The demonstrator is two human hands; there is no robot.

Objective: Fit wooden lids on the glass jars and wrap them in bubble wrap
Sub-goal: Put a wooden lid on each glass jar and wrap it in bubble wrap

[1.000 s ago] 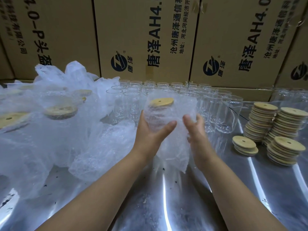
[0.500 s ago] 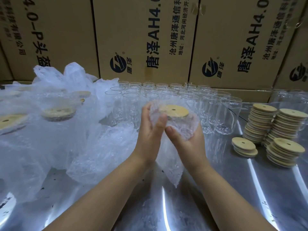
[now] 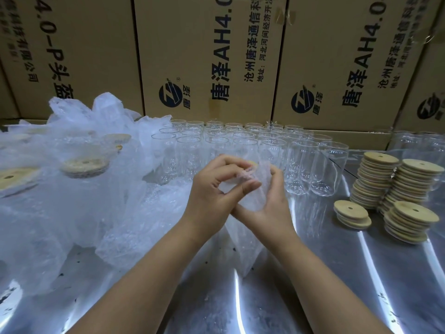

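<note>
A glass jar with a wooden lid, wrapped in bubble wrap (image 3: 250, 198), is held at the centre above the metal table. My left hand (image 3: 214, 189) curls over its top, pinching the wrap at the lid. My right hand (image 3: 269, 203) cups the jar from below and the right. The lid is almost hidden; only a sliver shows between my fingers. A loose tail of wrap (image 3: 248, 251) hangs down to the table.
Several empty glass jars (image 3: 240, 150) stand in rows behind my hands. Stacks of wooden lids (image 3: 395, 186) sit at the right. Wrapped, lidded jars (image 3: 81, 165) lie in a heap at the left. Cardboard boxes (image 3: 212, 56) wall off the back of the shiny table (image 3: 337, 273).
The jar tilted toward me and came lower. My left hand moved from the jar's side up over the lid, folding the wrap across it; my right hand slid under the jar.
</note>
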